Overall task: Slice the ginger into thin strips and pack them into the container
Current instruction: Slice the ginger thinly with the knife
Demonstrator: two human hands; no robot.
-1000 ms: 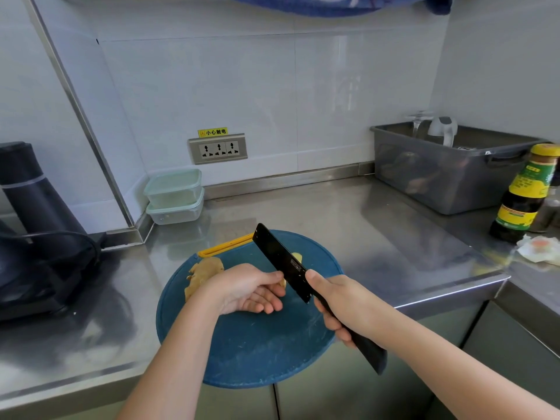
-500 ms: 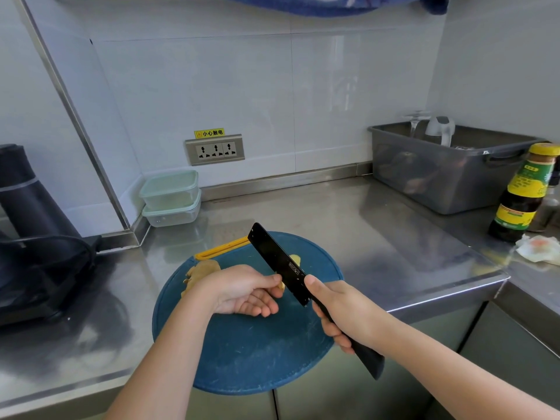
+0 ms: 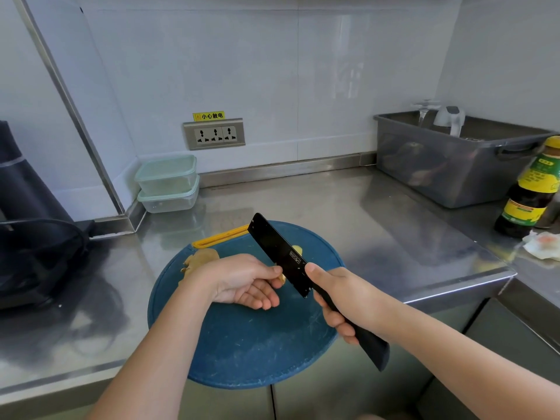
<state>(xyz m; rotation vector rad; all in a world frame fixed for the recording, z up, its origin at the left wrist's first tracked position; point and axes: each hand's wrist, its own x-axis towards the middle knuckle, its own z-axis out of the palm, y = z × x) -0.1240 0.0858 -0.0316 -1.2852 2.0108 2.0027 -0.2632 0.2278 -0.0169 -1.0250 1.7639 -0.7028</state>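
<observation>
Two clear containers [image 3: 167,185] with pale green lids sit stacked in the back left corner of the steel counter [image 3: 333,207]; what they hold cannot be made out. Along the back right edge stands a grey tub [image 3: 448,174], with a glass and a white object poking above its rim and dark shapes blurred behind its wall.

A round blue cutting board [image 3: 242,344] overhangs the counter's front edge. On it the left hand [image 3: 239,281] covers most of the ginger [image 3: 201,259], whose knobbly end shows at the board's back left. The hand's fingers curl loosely, its thumb tip meets the flat of the knife [image 3: 281,256], and a yellow sliver shows just under the thumb; whether it is pinched cannot be told. The right hand [image 3: 342,301] has its fingers wrapped round the black handle, holding the blade tilted above the board, tip toward the back. Another yellow piece [image 3: 298,249] peeks out beyond the blade.

At the counter's right edge a dark sauce bottle [image 3: 530,192] is cut off by the frame, with crumpled white paper [image 3: 542,245] just beside it. A black appliance [image 3: 27,222] at the left edge is also cut off.
</observation>
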